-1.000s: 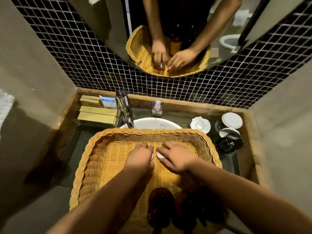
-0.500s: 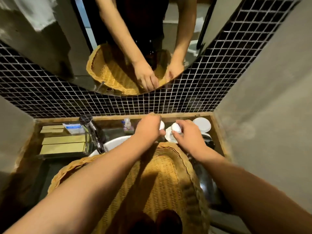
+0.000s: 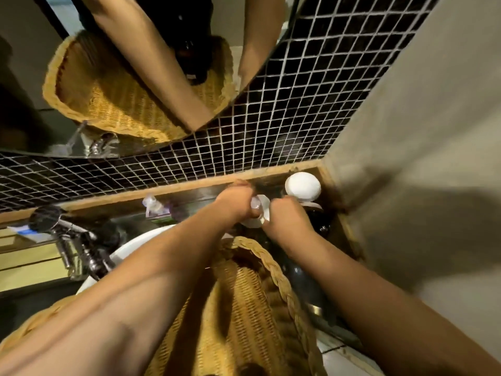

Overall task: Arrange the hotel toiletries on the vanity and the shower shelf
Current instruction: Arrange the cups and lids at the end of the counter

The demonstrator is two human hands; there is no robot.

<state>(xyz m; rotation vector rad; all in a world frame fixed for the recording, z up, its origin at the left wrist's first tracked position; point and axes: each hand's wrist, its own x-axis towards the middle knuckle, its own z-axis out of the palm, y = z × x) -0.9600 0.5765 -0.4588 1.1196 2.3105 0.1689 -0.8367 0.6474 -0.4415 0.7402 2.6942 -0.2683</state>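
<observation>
My left hand (image 3: pixel 238 203) and my right hand (image 3: pixel 288 217) meet at the back right of the vanity, fingers curled. Between them are small white wrapped toiletry pieces (image 3: pixel 259 207), blurred; each hand appears to pinch one. They hover just over a white dish (image 3: pixel 250 223) on the counter. The wicker basket (image 3: pixel 272 263) sits across the sink below my forearms. A dark bottle top (image 3: pixel 252 371) barely shows at the basket's near end.
A white round lid (image 3: pixel 303 186) and dark jars (image 3: pixel 322 225) fill the back right corner by the wall. A small pump bottle (image 3: pixel 156 208) stands behind the white basin (image 3: pixel 130 245). The chrome faucet (image 3: pixel 77 249) and yellow boxes (image 3: pixel 24 264) lie left.
Both hands left the basket with small white pieces, moved to the back right of the vanity, and have now come down to the white dish. The view swung right.
</observation>
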